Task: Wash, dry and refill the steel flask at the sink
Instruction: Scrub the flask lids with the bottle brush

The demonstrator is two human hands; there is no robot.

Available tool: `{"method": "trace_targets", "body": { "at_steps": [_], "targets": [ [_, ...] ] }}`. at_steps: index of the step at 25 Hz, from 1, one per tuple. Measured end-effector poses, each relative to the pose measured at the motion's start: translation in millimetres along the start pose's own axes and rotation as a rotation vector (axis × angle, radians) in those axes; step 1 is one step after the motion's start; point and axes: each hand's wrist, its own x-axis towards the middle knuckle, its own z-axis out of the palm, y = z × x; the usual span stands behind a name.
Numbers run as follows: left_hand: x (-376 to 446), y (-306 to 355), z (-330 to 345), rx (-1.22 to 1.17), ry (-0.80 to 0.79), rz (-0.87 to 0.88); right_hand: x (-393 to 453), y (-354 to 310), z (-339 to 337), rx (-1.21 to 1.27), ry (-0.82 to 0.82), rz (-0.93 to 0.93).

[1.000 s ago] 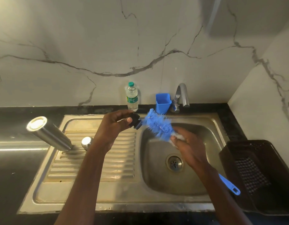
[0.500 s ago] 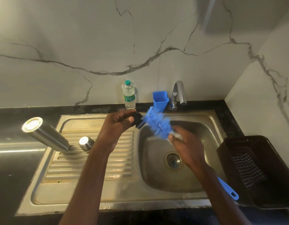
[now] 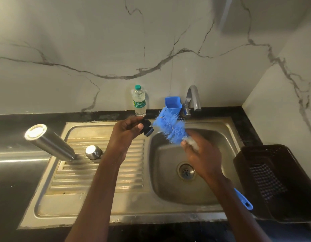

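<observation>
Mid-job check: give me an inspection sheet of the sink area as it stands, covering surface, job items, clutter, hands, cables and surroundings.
Surface: steel sink with ribbed drainboard, set in a dark counter; the basin looks empty of dishes.
Job's things: steel flask standing inverted on the drainboard, steel cup lid beside it; dark stopper being scrubbed with the blue bottle brush.
Clutter: plastic water bottle and blue holder by the wall; dark basket on the right.
Hands: left hand holds the stopper; right hand grips the brush.
Cables: nothing seen.
Surroundings: tap, no water seen running; marble-pattern walls.
</observation>
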Motion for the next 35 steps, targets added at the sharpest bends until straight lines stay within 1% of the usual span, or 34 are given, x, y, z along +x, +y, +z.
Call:
{"method": "trace_targets", "body": {
  "at_steps": [1, 2, 4, 5, 6, 8, 10, 12, 14, 15, 16, 18, 20, 21, 22, 23, 24, 26, 28, 29, 31, 33, 35],
  "targets": [
    [-1, -1, -1, -0.04, -0.001, -0.012, -2, 1, 2, 0.003, 0.0, -0.026],
    [-2, -1, 0, -0.079, -0.012, -0.031, -3, 0, 5, 0.013, -0.033, -0.047],
    [-6, 1, 5, -0.126, -0.054, -0.058, 1, -4, 11, 0.098, -0.111, 0.004],
    [-6, 0, 6, -0.126, -0.062, -0.059, 3, -4, 12, 0.126, -0.12, 0.046],
    [-6, 0, 7, -0.119, -0.054, -0.054, 3, -2, 11, 0.138, -0.101, 0.066],
    [-3, -1, 7, -0.131, -0.01, -0.048, 1, 2, 7, 0.134, -0.044, 0.035],
    [-2, -1, 7, -0.173, 0.015, -0.064, -1, 1, 8, 0.136, -0.08, -0.015],
    [-5, -2, 11, -0.227, 0.006, -0.094, -2, 0, 13, 0.171, -0.141, 0.024],
    [-7, -3, 14, -0.267, -0.009, -0.107, 4, 1, 12, 0.213, -0.128, 0.089],
    [-7, -3, 15, -0.281, -0.011, -0.106, 5, 2, 10, 0.232, -0.104, 0.089],
    [-8, -2, 15, -0.305, -0.014, -0.101, 4, 1, 8, 0.229, -0.091, 0.068],
    [-7, -2, 13, -0.377, -0.038, -0.092, 3, 0, 9, 0.136, -0.149, 0.049],
    [-3, -1, 13, -0.456, -0.059, -0.1, 2, 2, 17, 0.104, -0.225, 0.12],
    [-2, 0, 13, -0.486, -0.059, -0.106, 1, 4, 20, 0.167, -0.2, 0.161],
    [0, 1, 14, -0.51, -0.044, -0.112, 0, 4, 21, 0.235, -0.13, 0.196],
    [1, 2, 14, -0.534, -0.02, -0.123, -1, 5, 22, 0.28, -0.046, 0.184],
    [1, 2, 15, -0.557, -0.003, -0.137, -2, 3, 21, 0.291, 0.017, 0.134],
    [0, 2, 16, -0.616, -0.015, -0.174, -4, -5, 20, 0.231, 0.054, -0.022],
    [-1, 3, 18, -0.712, -0.031, -0.25, -8, -6, 25, 0.107, 0.019, -0.145],
    [-1, 3, 18, -0.802, -0.017, -0.305, -11, 0, 27, 0.04, 0.017, -0.179],
    [-2, 6, 19, -0.947, 0.073, -0.39, -17, 11, 25, -0.051, 0.035, -0.175],
    [-2, 9, 22, -0.94, 0.119, -0.395, -15, 10, 22, -0.019, 0.124, -0.18],
    [-4, 10, 25, -0.876, 0.129, -0.397, -7, 1, 24, -0.034, 0.198, -0.266]
  ]
}}
